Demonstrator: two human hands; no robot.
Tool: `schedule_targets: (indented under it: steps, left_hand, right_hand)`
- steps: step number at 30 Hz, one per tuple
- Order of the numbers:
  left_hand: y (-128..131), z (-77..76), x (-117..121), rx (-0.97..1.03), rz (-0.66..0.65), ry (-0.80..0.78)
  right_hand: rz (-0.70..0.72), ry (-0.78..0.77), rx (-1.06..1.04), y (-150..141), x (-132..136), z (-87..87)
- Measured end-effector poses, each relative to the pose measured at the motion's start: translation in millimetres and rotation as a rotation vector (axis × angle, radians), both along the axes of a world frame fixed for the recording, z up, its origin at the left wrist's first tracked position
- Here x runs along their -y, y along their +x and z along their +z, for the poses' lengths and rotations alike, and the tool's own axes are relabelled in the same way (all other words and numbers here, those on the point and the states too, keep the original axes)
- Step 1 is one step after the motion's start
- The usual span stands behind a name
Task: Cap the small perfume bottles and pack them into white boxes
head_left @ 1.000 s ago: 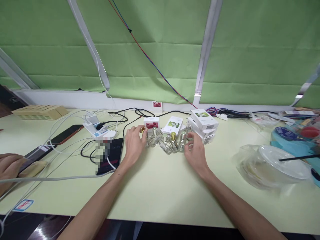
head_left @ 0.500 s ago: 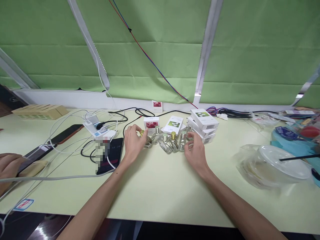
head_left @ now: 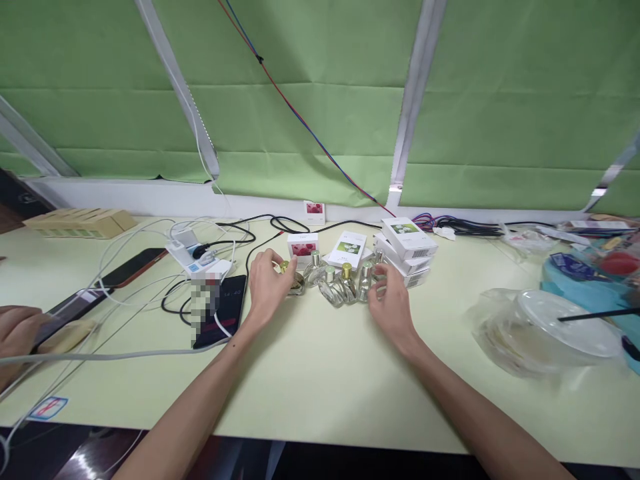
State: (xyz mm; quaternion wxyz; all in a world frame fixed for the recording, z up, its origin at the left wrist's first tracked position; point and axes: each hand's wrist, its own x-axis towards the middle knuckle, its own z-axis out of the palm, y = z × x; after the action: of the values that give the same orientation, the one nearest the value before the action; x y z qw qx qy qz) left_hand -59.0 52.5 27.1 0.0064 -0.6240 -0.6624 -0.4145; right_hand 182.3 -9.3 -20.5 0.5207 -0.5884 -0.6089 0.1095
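Note:
Several small glass bottles, looking like perfume bottles (head_left: 349,291), stand in a close group with gold or silver caps. My left hand (head_left: 266,283) is at the left end, fingers bent around a gold-capped perfume bottle (head_left: 297,286). Its thumb and index finger lie by the cap. At the right end is my right hand (head_left: 391,301), fingers loosely curled and a gap showing between thumb and index finger. It rests close beside a silver-capped bottle (head_left: 365,283); whether it touches is unclear. A further silver-capped bottle (head_left: 379,259) is partly hidden behind its fingers.
White boxes with flower pictures (head_left: 406,239) are stacked behind my right hand; a flat one (head_left: 347,249) and a red-pictured one (head_left: 303,247) stand behind the bottles. A phone (head_left: 227,313), cables and a power strip (head_left: 197,257) lie left. Another person's hand (head_left: 19,340) and a bagged cup (head_left: 545,327) flank.
Almost nothing differs. My two hands and the bottles keep their places, with only a very slight shift of the fingers.

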Motion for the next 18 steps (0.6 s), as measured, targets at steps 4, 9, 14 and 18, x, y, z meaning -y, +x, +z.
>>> schedule_targets:
  steps: [4, 9, 14, 18]
  left_hand:
    - [0.1, -1.3, -0.1, 0.000, 0.004, 0.015]
    - [-1.6, -5.1, -2.1, 0.011, -0.029, 0.047]
    - [-2.1, -6.4, -2.6, 0.013, -0.034, 0.063]
    - [-2.1, -5.9, -2.4, 0.018, -0.046, 0.080]
  right_hand:
    - [0.003, 0.010, -0.006, 0.7, -1.4, -0.6]
    - [-0.036, 0.042, -0.020, 1.1, -0.9, 1.7]
    - [-0.113, 0.076, 0.049, 3.3, 0.5, 4.4]
    - [-0.104, 0.053, 0.135, 8.0, -1.4, 4.2]
